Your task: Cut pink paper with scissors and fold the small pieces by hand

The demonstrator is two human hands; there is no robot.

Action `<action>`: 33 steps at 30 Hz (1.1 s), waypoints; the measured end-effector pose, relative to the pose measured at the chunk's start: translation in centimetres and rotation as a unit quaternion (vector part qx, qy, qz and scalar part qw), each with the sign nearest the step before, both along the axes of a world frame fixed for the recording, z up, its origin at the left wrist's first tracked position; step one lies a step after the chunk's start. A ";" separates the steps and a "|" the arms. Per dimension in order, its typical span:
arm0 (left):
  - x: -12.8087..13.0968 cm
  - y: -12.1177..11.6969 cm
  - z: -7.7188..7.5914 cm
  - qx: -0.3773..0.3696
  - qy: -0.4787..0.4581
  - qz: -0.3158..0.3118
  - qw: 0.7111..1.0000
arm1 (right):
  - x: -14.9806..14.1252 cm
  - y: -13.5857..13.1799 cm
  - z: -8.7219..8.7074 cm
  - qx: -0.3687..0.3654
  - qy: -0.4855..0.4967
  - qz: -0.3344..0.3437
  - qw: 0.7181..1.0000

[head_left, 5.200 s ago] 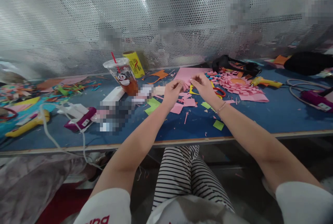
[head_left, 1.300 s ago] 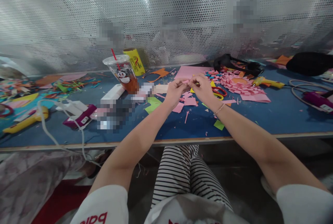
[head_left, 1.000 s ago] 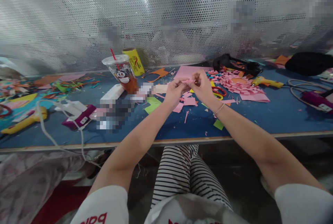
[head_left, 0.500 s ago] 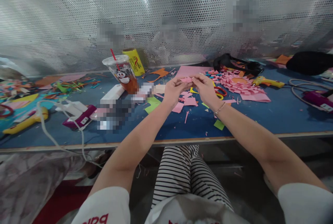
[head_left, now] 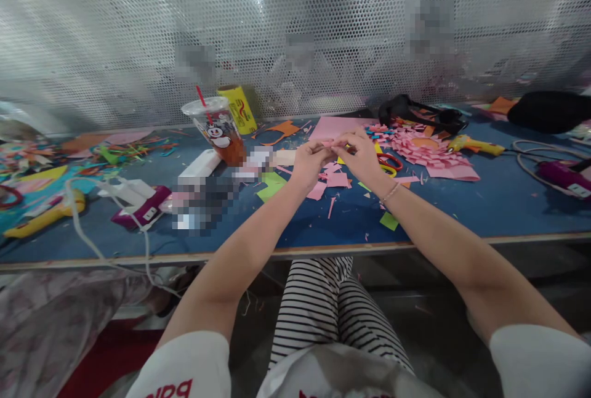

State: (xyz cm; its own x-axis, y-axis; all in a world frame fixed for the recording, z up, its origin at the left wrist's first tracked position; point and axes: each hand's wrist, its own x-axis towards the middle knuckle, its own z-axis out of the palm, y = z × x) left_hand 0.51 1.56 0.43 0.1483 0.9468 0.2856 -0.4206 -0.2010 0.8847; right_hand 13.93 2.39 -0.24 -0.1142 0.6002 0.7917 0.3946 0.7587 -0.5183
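A blue table (head_left: 462, 207) runs across the view, backed by a perforated metal screen (head_left: 138, 34). To the left stand a plastic cup (head_left: 217, 130) with a red straw and a yellow can (head_left: 239, 109) just behind it; farther left lie a white cable (head_left: 87, 225), a purple glue gun (head_left: 141, 212) and a yellow glue gun (head_left: 44, 216) among coloured paper scraps. Right of centre, a pink paper flower (head_left: 427, 150) lies flat, with red scissors (head_left: 386, 162) just beside it, another yellow glue gun (head_left: 471, 146) and a black strap (head_left: 420, 113) near it. A pink sheet (head_left: 335, 127) lies beyond the hands, and pink offcuts (head_left: 332, 179) and green squares (head_left: 388, 220) are scattered below them. Nothing blocks the view of the hands. The left hand (head_left: 308, 165) and right hand (head_left: 362, 156) meet above the table's middle, fingers curled and pinched together on a small pink paper piece (head_left: 333, 144) held between their fingertips, just over the offcuts.
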 end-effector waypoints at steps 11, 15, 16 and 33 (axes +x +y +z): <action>0.4 -0.2 -0.2 -0.017 -0.022 -0.012 1.000 | -0.1 0.0 0.2 -0.041 0.028 -0.007 0.999; 0.7 -0.4 -0.2 -0.011 -0.019 -0.002 1.000 | -0.3 -0.4 0.3 -0.046 0.045 -0.015 0.998; 0.7 -0.5 -0.2 -0.009 -0.020 -0.002 1.000 | -0.3 -0.4 0.4 -0.046 0.050 -0.017 0.998; 0.9 -0.5 -0.5 0.045 -0.004 -0.002 0.999 | -0.7 -0.9 0.3 -0.058 0.100 -0.038 0.993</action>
